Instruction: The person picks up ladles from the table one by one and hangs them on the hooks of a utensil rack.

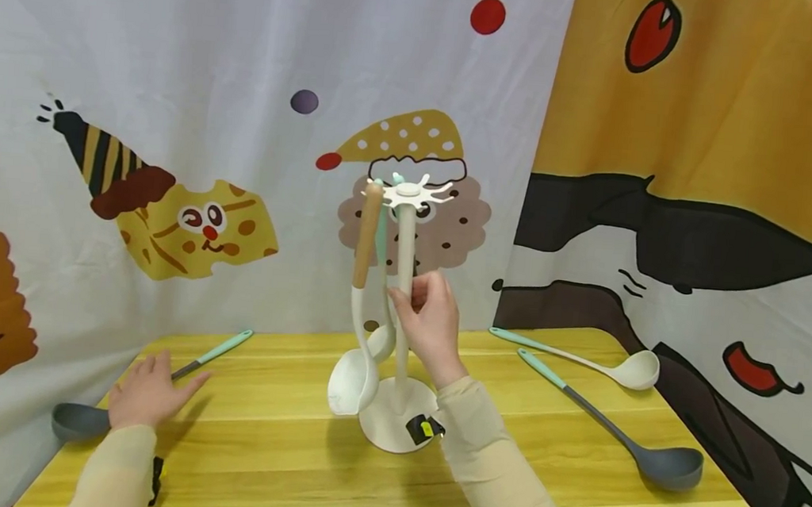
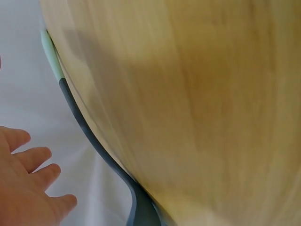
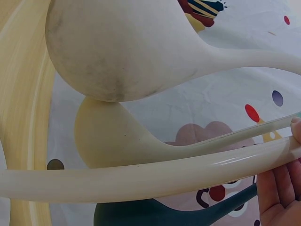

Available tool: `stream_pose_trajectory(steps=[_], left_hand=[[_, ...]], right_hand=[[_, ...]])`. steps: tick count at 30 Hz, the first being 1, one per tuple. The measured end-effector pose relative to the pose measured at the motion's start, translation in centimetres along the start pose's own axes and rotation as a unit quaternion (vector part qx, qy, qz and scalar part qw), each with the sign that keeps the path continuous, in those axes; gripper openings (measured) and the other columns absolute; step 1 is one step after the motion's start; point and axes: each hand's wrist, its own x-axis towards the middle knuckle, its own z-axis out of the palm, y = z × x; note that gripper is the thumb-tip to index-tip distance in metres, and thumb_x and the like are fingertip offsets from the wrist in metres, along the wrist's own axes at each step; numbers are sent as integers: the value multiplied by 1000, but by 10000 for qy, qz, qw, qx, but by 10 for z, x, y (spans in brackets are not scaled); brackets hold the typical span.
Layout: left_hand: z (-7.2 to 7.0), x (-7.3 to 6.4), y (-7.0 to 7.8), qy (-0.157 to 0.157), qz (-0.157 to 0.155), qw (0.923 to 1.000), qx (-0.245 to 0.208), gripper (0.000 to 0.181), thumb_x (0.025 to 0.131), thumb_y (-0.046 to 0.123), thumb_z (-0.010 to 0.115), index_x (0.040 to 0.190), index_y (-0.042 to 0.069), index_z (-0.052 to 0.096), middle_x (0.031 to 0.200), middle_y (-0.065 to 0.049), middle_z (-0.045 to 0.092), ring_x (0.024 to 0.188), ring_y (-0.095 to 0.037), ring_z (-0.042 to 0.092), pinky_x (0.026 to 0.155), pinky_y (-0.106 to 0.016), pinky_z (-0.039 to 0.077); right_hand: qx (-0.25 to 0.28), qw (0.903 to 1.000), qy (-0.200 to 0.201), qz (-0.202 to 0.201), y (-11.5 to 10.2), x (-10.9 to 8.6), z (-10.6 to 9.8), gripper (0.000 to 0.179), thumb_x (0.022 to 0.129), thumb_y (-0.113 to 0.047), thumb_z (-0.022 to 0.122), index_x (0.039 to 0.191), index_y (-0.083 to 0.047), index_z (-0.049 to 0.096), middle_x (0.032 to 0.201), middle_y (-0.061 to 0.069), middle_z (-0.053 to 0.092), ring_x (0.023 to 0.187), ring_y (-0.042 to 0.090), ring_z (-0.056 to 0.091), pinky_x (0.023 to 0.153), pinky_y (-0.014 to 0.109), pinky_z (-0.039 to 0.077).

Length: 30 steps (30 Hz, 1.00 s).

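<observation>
A white utensil stand (image 1: 408,242) rises at mid-table, with a ring of hooks on top. My right hand (image 1: 432,323) grips its pole partway up, thumb across the front and fingers behind. From the hooks hang a white ladle with a wooden handle (image 1: 367,238) and a white ladle with a mint handle (image 1: 381,343). Behind the pole, the right wrist view shows a dark utensil (image 3: 141,213), partly hidden. At the table's left, my left hand (image 1: 147,394) hovers, fingers spread, over a grey ladle (image 1: 80,422) with a mint handle. It holds nothing.
On the right side of the wooden table (image 1: 253,464) lie a white ladle (image 1: 635,370) and a grey ladle (image 1: 671,468), both with mint handles. A printed cloth (image 1: 236,49) hangs behind the table and along its sides.
</observation>
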Motion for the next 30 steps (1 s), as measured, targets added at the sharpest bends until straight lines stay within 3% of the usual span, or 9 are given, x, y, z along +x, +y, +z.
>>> stream_pose_trajectory(steps=[11,21,25,30], left_hand=[[1,5,-14,-304,-254,9992,4,118,87,81,36,147,-18,16,142,-45,20,128,-62,20,96,-79,14],[-3,2,-19,-186,-327,9991,183,112,87,80,38,141,-17,28,132,-43,34,118,-63,35,93,-74,29],[-3,1,-21,-199,-405,9989,98,100,92,71,45,136,-18,32,127,-41,38,114,-61,38,92,-72,32],[0,3,-25,-240,-474,9986,-79,59,100,35,54,127,-16,42,119,-37,46,108,-58,45,88,-66,40]], right_hand=[[-3,10000,16,-31,0,0,1,23,90,-15,74,93,-4,54,85,9,55,71,22,57,63,33,52],[-29,10000,-9,36,0,0,1,23,90,-14,74,93,-4,54,86,9,55,71,21,57,64,32,52],[-21,10000,-19,59,-1,1,1,23,90,-14,74,93,-4,54,85,8,55,71,21,57,63,32,51],[-22,10000,10,26,1,1,1,23,90,-14,74,93,-4,54,84,8,55,70,21,56,63,32,51]])
